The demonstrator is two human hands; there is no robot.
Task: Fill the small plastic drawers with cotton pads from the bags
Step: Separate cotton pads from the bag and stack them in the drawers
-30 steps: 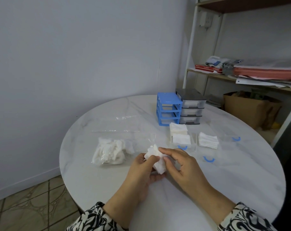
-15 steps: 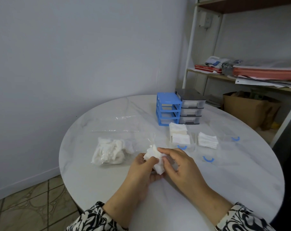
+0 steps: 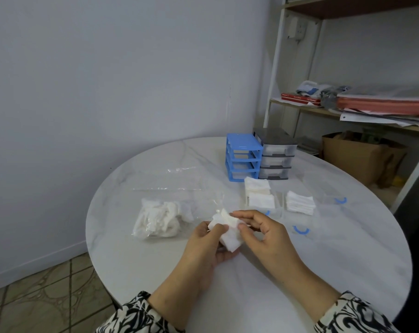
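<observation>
Both hands hold a small stack of white cotton pads (image 3: 227, 229) above the near middle of the table. My left hand (image 3: 203, 246) grips the stack from below and the left, thumb on top. My right hand (image 3: 261, 234) pinches its right edge with thumb and fingers. A clear bag of loose cotton pads (image 3: 160, 218) lies to the left. Clear pulled-out drawers with blue handles sit to the right: one (image 3: 260, 198) holds two stacks of pads, another (image 3: 299, 205) holds one stack. A blue drawer frame (image 3: 243, 159) and a grey drawer unit (image 3: 274, 155) stand at the back.
The round white marble table (image 3: 251, 284) has two more clear drawers, one (image 3: 335, 198) at the far right and one (image 3: 302, 233) nearer me. An empty clear bag (image 3: 177, 179) lies behind the filled one. A shelf (image 3: 371, 111) and a cardboard box (image 3: 357, 157) stand behind the table.
The hands have shifted slightly on the stack of pads; the right thumb and fingers now pinch its right edge. Nothing else has moved.
</observation>
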